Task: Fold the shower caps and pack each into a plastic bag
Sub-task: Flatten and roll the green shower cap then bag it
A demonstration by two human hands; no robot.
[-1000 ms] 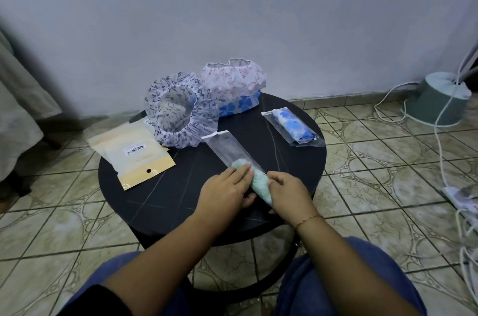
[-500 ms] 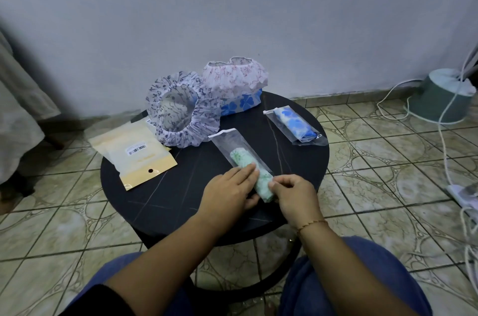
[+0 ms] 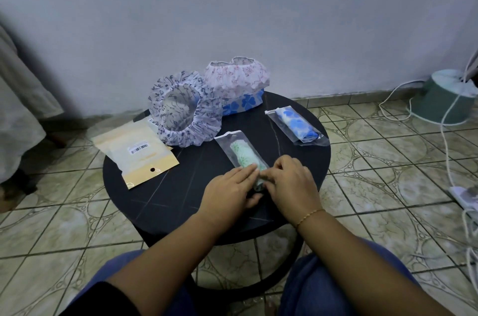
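The fingers (image 3: pixel 249 169) of the left hand (image 3: pixel 227 192) lie nearly straight and press on the near end of the clear plastic bag (image 3: pixel 240 151), with the thumb against its lower edge. The fingers of the right hand (image 3: pixel 291 186) are curled and pinch the same end of the bag from the other side. Inside the bag sits the green rolled shower cap (image 3: pixel 244 156); its near end is hidden between the two hands. The bag lies flat on the round black desk (image 3: pixel 160 186), a little in front of its middle. Further right on the desk is a packed blue shower cap (image 3: pixel 297 125) in its own bag. At the back stand a dark-patterned open shower cap (image 3: pixel 185 115) and a pink one (image 3: pixel 236 77) over a blue flowered box (image 3: pixel 243 104). A yellow packet (image 3: pixel 137 154) hangs over the left edge.
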